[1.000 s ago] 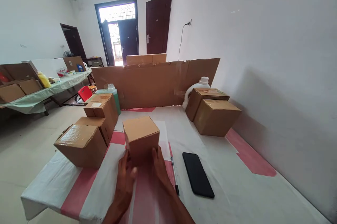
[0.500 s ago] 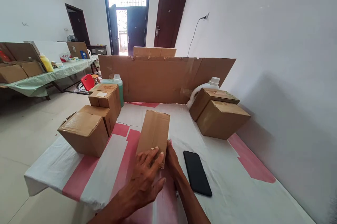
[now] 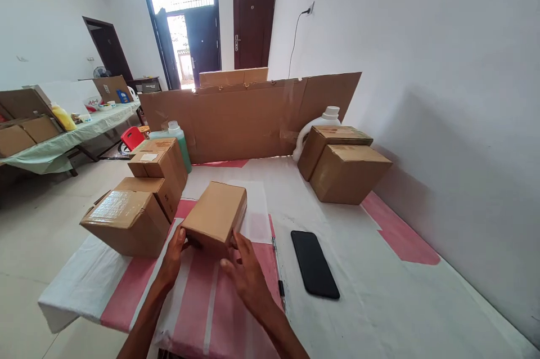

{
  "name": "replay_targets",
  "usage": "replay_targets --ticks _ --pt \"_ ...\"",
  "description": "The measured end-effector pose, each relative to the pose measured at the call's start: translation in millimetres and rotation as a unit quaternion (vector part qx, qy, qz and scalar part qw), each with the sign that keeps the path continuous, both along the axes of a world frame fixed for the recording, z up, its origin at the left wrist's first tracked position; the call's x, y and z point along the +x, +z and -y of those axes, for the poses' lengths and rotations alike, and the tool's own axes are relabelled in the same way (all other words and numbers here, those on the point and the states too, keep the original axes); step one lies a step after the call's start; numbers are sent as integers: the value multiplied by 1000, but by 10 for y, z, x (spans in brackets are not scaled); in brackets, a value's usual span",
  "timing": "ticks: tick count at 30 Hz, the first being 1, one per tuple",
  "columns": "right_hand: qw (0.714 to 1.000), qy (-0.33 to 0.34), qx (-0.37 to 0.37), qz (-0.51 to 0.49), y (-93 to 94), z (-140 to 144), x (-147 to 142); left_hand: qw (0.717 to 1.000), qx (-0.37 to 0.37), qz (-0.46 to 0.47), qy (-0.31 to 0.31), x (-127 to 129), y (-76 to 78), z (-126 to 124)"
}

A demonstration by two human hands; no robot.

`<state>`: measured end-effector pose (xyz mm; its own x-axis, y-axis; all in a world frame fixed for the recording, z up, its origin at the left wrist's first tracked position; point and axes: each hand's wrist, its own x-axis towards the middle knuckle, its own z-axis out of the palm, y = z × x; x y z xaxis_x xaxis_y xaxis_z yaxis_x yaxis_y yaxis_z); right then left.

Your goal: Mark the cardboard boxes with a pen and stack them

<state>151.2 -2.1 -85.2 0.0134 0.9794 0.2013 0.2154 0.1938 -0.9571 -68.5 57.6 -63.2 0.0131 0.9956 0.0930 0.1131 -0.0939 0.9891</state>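
A small plain cardboard box [image 3: 216, 214] rests on the white and red tablecloth [image 3: 371, 291] right in front of me. My left hand [image 3: 174, 255] grips its near left corner, fingers against the front face. On the near right side my right hand [image 3: 246, 272] touches the box's front face with fingers spread. A black phone [image 3: 314, 263] lies flat to the right of my right hand, and a black pen [image 3: 277, 270] lies between them.
Several sealed boxes [image 3: 126, 218] stand stacked at the left, two more boxes [image 3: 348, 170] at the right by the wall. A cardboard sheet [image 3: 248, 117] stands upright across the back, with a green bottle [image 3: 179, 139] and white jug [image 3: 320, 125] before it. Another table [image 3: 63, 142] stands far left.
The box has been turned and laid with a broad face up. My left hand shifted from on top of it to its left corner; my right hand came round to the front.
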Motion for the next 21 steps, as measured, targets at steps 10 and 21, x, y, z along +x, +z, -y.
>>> replay_targets --ticks 10,21 --pt "986 -7 112 122 494 108 -89 992 27 112 54 -298 364 207" --pt "984 112 -11 -136 651 -882 99 993 106 5 54 48 564 -137"
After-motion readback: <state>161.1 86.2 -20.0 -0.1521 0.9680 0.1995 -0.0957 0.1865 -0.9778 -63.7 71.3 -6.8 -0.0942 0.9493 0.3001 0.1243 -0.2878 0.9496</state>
